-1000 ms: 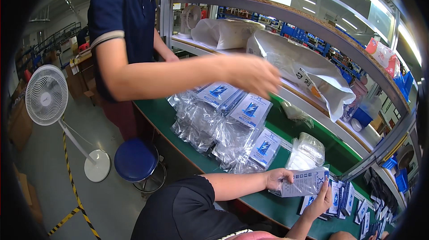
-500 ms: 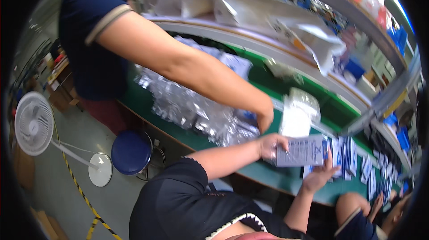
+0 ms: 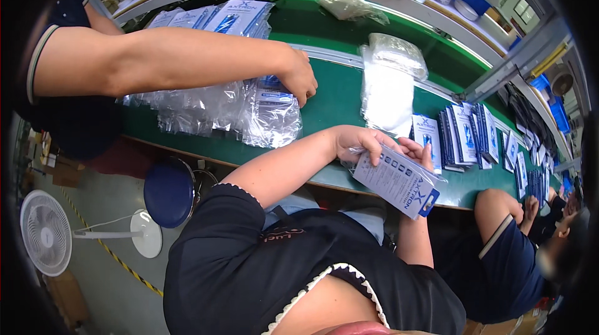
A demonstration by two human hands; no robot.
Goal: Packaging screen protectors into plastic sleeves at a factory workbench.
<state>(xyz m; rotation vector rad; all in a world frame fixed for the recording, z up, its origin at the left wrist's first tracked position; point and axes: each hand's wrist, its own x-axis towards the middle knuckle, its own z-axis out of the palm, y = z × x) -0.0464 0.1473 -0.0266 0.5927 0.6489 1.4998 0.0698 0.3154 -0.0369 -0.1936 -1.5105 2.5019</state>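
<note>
1. The person's left hand [image 3: 357,143] curls over the near-left end of a white and blue packet [image 3: 398,180], its fingers [image 3: 374,140] bent close together and clamped on the clear sleeve around it.
2. The right hand [image 3: 419,151] sits behind the packet's far edge; only a few fingertips show, pressed to it, so I cannot tell how far they spread.
3. The packet is held tilted just above the near edge of the green table [image 3: 337,95], in front of the person's chest.
4. Just right of it, a row of blue and white packets [image 3: 465,135] stands on the table.
5. A co-worker's hand [image 3: 298,76] reaches in from the left, knuckles down on a heap of clear bags [image 3: 218,107].
6. A folded white bag [image 3: 387,95] lies between that heap and the row.
</note>
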